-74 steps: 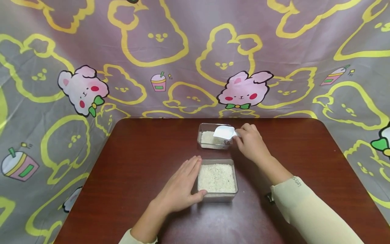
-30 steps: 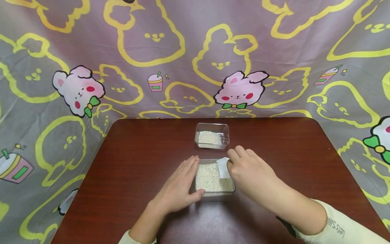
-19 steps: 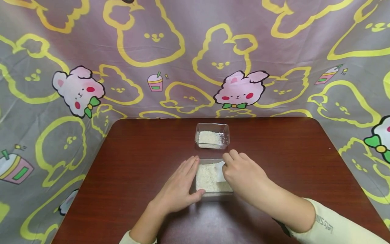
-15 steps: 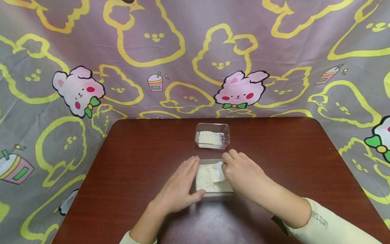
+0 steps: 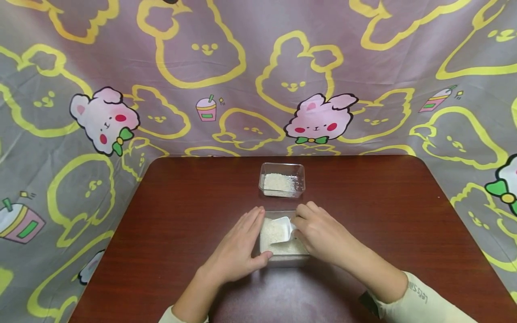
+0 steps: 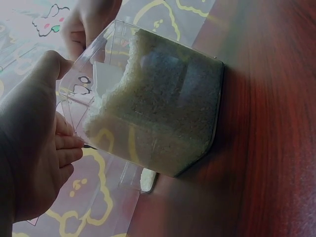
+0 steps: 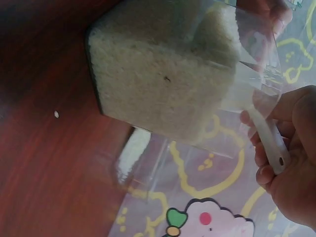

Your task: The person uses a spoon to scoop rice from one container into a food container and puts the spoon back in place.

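A deep clear plastic box (image 5: 284,261) full of rice (image 5: 269,235) stands near the table's middle. My left hand (image 5: 238,249) rests along its left side, fingers extended at the far corner and thumb at the near rim. My right hand (image 5: 320,233) grips the handle of a white scoop (image 5: 281,228). In the head view the scoop's bowl lies in the rice, tilted to the left with grains in it. Through the clear wall in the left wrist view, the scoop's bowl (image 6: 106,79) sits at the rice surface. The right wrist view shows fingers curled round the handle (image 7: 269,140).
Behind the deep box stands a shallower clear box (image 5: 296,192) with some rice in its left part. A single grain (image 7: 56,114) lies on the brown table (image 5: 194,193). A patterned cloth (image 5: 250,67) hangs behind and at both sides.
The right hand brought the scoop from above the far box back into the near box's rice, then pushed it left and tipped its bowl up. The left hand keeps its place.
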`<state>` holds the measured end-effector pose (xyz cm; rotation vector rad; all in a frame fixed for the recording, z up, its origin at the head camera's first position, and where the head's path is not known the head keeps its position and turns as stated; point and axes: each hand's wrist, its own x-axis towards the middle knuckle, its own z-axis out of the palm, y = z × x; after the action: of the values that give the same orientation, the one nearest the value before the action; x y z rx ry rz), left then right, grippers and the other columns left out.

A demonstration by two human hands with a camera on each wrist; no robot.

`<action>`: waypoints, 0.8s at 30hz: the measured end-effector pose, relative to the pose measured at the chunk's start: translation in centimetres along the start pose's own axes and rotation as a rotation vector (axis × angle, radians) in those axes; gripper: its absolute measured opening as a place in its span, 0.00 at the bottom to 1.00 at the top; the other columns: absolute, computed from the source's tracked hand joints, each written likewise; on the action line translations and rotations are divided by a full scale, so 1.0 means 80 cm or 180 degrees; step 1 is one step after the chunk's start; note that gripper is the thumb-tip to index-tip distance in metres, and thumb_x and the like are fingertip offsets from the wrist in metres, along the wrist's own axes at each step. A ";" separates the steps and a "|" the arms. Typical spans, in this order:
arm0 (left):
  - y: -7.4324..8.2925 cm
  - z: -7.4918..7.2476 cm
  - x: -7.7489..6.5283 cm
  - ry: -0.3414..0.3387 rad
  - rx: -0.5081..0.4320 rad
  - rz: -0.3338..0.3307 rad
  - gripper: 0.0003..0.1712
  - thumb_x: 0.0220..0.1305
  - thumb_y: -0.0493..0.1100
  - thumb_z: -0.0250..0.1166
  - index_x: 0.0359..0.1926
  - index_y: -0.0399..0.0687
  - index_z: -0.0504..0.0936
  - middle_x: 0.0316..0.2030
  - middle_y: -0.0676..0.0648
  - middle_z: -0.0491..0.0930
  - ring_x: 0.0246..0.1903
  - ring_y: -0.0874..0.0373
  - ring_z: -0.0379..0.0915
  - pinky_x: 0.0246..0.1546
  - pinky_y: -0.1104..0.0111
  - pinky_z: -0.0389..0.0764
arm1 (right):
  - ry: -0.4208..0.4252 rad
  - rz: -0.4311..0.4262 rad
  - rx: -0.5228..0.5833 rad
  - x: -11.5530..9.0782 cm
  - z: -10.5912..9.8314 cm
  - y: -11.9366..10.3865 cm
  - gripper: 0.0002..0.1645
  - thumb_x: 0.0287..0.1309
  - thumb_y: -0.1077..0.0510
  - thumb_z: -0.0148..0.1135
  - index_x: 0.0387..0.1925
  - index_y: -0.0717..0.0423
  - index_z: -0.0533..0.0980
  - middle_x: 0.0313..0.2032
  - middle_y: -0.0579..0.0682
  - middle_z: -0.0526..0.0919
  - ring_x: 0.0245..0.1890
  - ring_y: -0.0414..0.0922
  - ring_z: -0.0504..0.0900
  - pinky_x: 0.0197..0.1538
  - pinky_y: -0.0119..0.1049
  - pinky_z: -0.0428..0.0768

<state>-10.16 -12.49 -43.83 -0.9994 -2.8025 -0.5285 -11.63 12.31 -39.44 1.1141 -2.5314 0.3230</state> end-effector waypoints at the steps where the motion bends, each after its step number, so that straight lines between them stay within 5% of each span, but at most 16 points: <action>1: 0.000 0.000 0.000 -0.0001 0.0008 0.0002 0.54 0.60 0.63 0.60 0.75 0.35 0.51 0.75 0.39 0.54 0.76 0.51 0.47 0.75 0.55 0.55 | 0.0025 0.0022 0.0046 -0.002 0.001 0.000 0.08 0.49 0.59 0.72 0.33 0.56 0.83 0.33 0.45 0.75 0.34 0.44 0.70 0.37 0.34 0.72; 17: 0.005 -0.002 -0.001 -0.0060 -0.0020 -0.0092 0.55 0.59 0.63 0.61 0.76 0.36 0.51 0.76 0.41 0.53 0.76 0.52 0.45 0.76 0.58 0.51 | 0.0483 0.0374 0.0601 -0.033 0.006 0.011 0.12 0.54 0.59 0.69 0.40 0.59 0.84 0.36 0.44 0.77 0.39 0.41 0.71 0.41 0.36 0.75; 24: 0.004 -0.001 -0.001 0.0062 -0.0052 0.0001 0.55 0.58 0.62 0.62 0.75 0.33 0.52 0.74 0.38 0.55 0.75 0.50 0.48 0.75 0.54 0.55 | 0.0781 0.0428 0.0822 -0.049 0.011 0.018 0.14 0.49 0.63 0.71 0.41 0.58 0.84 0.36 0.42 0.77 0.38 0.39 0.70 0.41 0.27 0.70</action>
<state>-9.89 -12.35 -43.68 -0.9924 -2.7855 -0.5590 -10.46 15.57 -41.92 0.9259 -2.3953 0.7909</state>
